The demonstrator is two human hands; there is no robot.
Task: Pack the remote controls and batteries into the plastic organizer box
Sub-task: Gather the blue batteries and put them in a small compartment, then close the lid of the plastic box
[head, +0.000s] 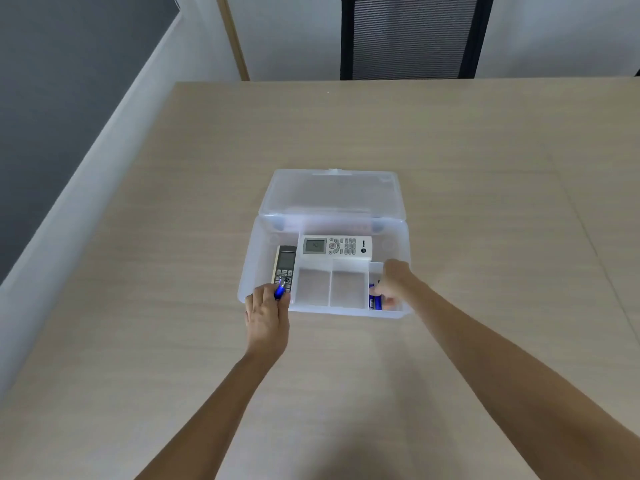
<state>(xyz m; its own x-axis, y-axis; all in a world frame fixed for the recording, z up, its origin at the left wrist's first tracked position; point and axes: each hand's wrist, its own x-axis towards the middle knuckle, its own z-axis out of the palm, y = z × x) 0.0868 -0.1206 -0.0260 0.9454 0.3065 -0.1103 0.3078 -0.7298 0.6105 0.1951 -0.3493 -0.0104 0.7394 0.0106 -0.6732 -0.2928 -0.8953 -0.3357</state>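
Holding a blue battery (280, 291) at the box's (252, 244) seven o'clock, left hand (266, 315) waited; right hand (393, 284) pinched batteries (375, 301) into the five o'clock compartment, remotes (335, 247) already inside.

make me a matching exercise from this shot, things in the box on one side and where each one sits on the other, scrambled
Things
1. white remote
2. dark remote
3. blue battery in the left hand
4. blue batteries by the right hand

Places
A. left compartment, lying lengthwise
B. near right compartment
C. back compartment, lying crosswise
D. over the near end of the dark remote

Pairs: 1-C, 2-A, 3-D, 4-B
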